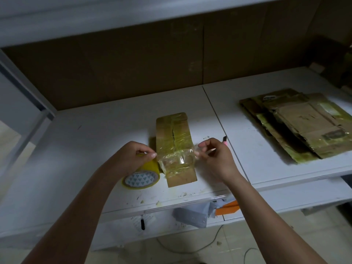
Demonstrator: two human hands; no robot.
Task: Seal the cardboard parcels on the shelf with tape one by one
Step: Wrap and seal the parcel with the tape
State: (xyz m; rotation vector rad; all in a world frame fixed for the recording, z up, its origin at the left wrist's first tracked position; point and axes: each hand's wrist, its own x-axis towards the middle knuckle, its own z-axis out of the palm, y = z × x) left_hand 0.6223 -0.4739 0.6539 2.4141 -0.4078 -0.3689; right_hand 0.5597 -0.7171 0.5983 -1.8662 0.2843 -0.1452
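Yellow tape roll (142, 175): lies on its side at lower centre-left of the frame, touching the parcel's left edge, kept close so tape can feed straight across.
Left hand (133, 155): above the roll, fingertips pinching the tape at the parcel's left edge, probably to anchor that end.
Parcel (176, 149): small cardboard box at centre frame on the white shelf (95, 134), long side running away from the viewer, top seam already taped.
Tape strip (178, 158): stretched across the parcel's near part, slightly crumpled.
Right hand (215, 155): fingers curled, pinching the strip's free end just right of the parcel, seemingly keeping it taut.
Flattened cardboard (297, 122): stacked at right, well apart from the parcel.
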